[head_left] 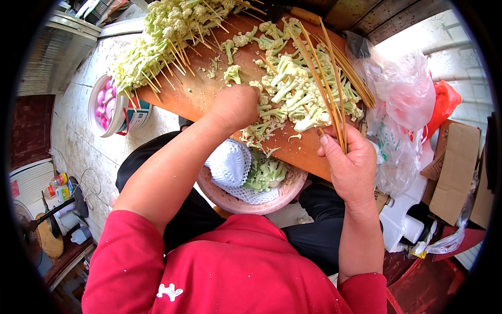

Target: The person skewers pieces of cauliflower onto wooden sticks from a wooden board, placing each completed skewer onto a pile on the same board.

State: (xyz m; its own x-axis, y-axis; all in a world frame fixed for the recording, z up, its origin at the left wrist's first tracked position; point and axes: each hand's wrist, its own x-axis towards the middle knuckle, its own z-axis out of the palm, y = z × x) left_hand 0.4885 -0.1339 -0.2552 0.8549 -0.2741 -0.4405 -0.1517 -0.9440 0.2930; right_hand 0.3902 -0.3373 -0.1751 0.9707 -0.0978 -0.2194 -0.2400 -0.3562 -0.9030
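Observation:
A wooden board (201, 91) holds loose cauliflower florets (287, 78) at its right and a heap of skewered cauliflower (170, 29) along its upper left. My left hand (234, 104) is at the middle among the florets, fingers curled down; what they grip is hidden. My right hand (350, 165) holds several long bamboo skewers (328, 89) upright at the board's front right, thumb against them. More skewers (354, 73) lie along the board's right edge.
Below the board, a pink basin (272, 201) holds white foam netting and cauliflower. At left are a bucket of peeled onions (107, 104) and a fan (26, 233). A knife handle (305, 14) shows at the back. Plastic bags (397, 94) and cardboard (452, 172) crowd the right.

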